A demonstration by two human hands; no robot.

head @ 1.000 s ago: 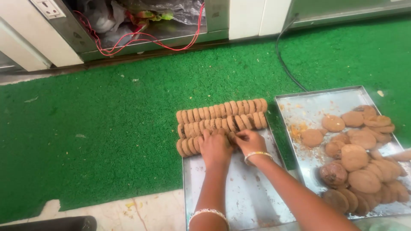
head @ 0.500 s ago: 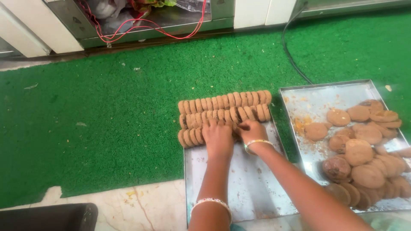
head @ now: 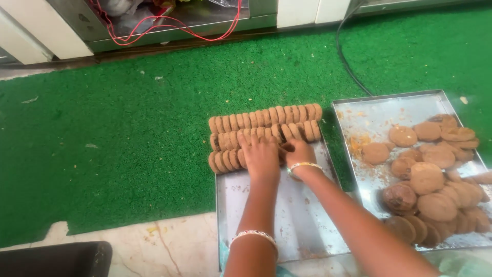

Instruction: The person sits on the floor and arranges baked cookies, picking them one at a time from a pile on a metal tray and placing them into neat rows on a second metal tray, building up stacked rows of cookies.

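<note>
Left hand: the left hand (head: 262, 156) lies palm down at the centre of the frame, fingers spread flat and loosely open on the nearest row of biscuits (head: 228, 160); it presses them and clasps nothing.
Right hand: the right hand (head: 299, 152), just right of the left, has its fingers curled onto the end of the same row; whether it pinches a biscuit I cannot tell.
Wrists: a thin metal bangle (head: 303, 166) rings the right wrist, a beaded white bracelet (head: 254, 237) the left forearm.
Biscuits: round, flat, matt brown discs with a grainy, crumbly surface, stood on edge in three tight rows across the far end of the near tray (head: 302, 231).
Near tray: shallow rectangular sheet metal, dull and scratched, bare at its lower half.
Second tray: a second metal tray (head: 379, 109) at the right, dusted with orange crumbs, holds loose biscuits (head: 426, 177) lying flat and overlapping.
Floor: green artificial turf (head: 123, 133), bristly, over pale marble (head: 169, 241) at lower left.
Upper frame: red wire (head: 169, 23) and black cable (head: 346, 56).
</note>
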